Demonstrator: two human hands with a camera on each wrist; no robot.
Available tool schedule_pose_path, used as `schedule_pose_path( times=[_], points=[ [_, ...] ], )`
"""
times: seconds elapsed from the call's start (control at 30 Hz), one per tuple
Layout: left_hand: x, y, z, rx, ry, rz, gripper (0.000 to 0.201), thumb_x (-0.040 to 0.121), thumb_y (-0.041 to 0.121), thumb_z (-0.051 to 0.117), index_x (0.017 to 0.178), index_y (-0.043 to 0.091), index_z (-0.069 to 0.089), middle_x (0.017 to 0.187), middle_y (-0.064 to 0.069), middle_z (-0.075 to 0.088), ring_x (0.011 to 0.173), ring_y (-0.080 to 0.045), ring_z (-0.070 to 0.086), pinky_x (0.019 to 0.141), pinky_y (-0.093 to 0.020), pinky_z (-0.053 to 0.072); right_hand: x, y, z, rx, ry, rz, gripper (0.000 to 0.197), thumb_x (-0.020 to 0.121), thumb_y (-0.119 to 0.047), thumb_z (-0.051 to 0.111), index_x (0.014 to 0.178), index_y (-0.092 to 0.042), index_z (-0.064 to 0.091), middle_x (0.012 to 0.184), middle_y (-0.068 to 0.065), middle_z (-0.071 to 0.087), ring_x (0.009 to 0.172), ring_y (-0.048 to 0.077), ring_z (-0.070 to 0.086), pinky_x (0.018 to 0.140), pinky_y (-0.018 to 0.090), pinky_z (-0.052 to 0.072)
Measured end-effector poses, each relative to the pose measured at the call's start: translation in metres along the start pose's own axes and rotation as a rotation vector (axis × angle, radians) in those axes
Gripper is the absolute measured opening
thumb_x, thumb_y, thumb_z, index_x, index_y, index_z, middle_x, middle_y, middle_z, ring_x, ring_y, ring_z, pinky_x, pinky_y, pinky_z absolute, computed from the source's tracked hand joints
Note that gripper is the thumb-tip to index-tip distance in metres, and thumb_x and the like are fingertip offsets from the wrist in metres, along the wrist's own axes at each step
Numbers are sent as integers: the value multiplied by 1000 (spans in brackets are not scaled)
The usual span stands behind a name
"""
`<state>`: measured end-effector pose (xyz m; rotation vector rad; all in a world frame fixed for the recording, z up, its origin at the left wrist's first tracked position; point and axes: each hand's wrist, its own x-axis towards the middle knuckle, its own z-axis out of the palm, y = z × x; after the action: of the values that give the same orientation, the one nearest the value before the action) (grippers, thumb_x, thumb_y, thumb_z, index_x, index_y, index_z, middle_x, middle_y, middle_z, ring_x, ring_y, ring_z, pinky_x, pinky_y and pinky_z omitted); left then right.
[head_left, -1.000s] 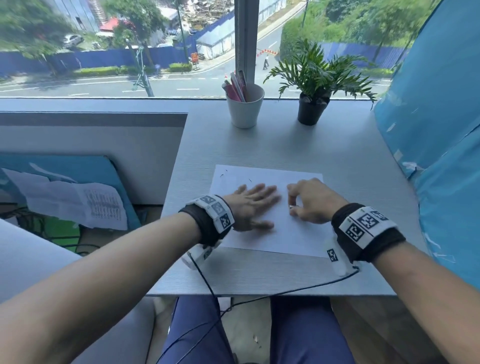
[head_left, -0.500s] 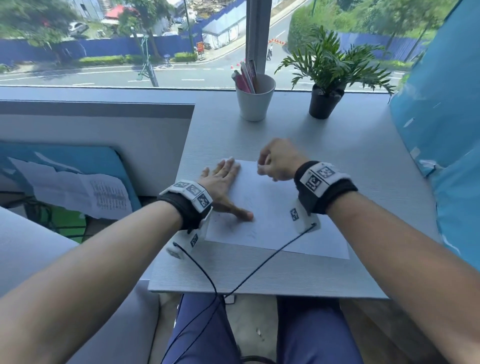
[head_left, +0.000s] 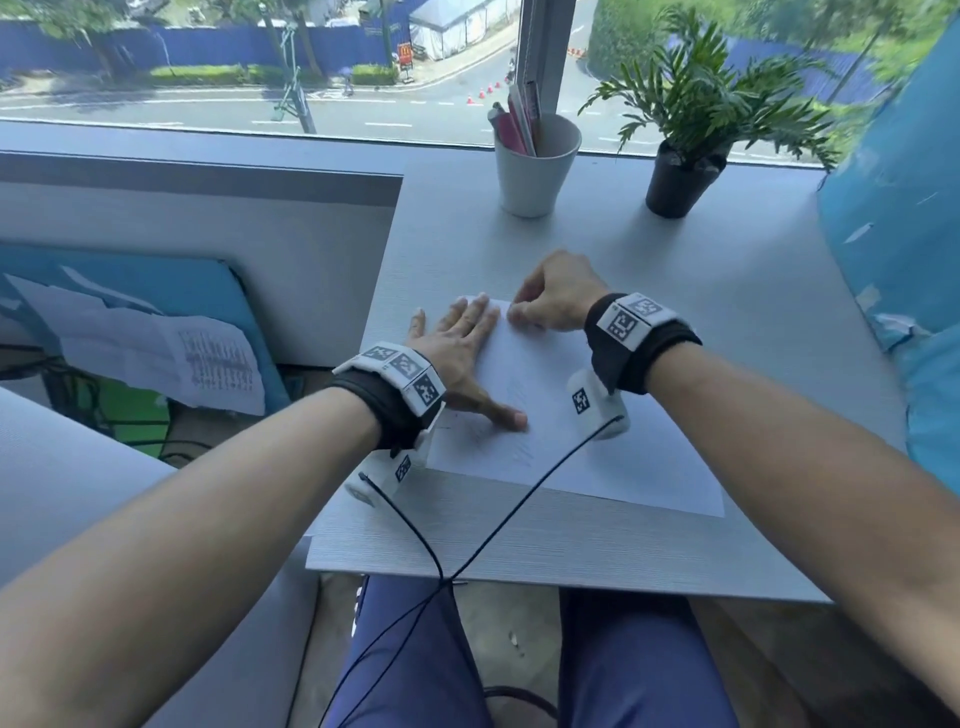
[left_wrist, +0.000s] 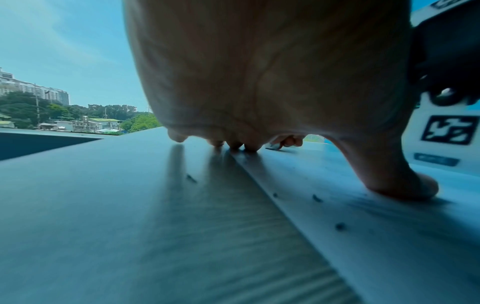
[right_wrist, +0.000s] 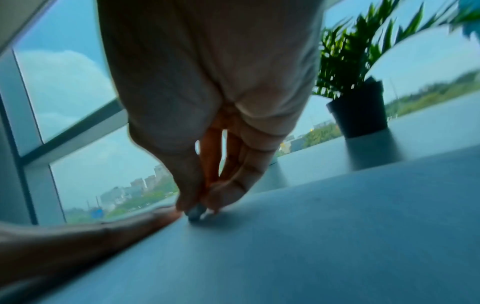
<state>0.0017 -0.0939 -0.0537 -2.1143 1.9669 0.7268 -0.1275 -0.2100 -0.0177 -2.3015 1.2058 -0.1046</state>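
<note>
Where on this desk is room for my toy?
Bare desk lies right of the paper, toward the plant pot and blue sheet, and along the near edge. Crowded: the paper's far corner, under the left hand and the right hand pinching an eraser.

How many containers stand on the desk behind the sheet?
2: a white cup holding pens at the back, and a black plant pot to its right. Nothing seems hidden.

window (head_left: 208, 67): sunlit street outside | desk (head_left: 727, 322): grey, at sill | partition (head_left: 234, 249): grey, left | potted plant (head_left: 691, 104): far edge
</note>
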Motion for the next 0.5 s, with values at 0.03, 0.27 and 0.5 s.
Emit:
schedule_pose_path(
  times=[0.03, 0.27, 0.5],
  points=[
    [0, 1, -1, 12, 0, -1, 151, 46, 98, 53, 152, 22, -22, 158, 7, -29, 146, -15, -25, 115, -54, -17, 0, 1, -1, 9, 57, 7, 19, 78, -26, 76, 91, -12, 79, 84, 2, 75, 76, 10, 66, 74, 19, 52],
    [2, 4, -3, 6, -12, 24, 154, 47, 96, 56, 152, 15, -22, 159, 2, -27, 146, -15, -24, 119, -47, -14, 3, 2, -7, 9, -29, 5, 13, 76, -24, 78, 85, -14, 79, 61, -1, 70, 46, -2, 58, 51, 8, 46],
    [2, 3, -4, -21, -19, 17, 152, 48, 93, 60, 152, 19, -22, 159, 4, -28, 146, -14, -25, 120, -46, -11, -3, 1, -4, 34, -60, -14, 11, 75, -22, 79, 81, -13, 79, 60, -1, 70, 51, 8, 63, 49, 10, 48]
  ],
)
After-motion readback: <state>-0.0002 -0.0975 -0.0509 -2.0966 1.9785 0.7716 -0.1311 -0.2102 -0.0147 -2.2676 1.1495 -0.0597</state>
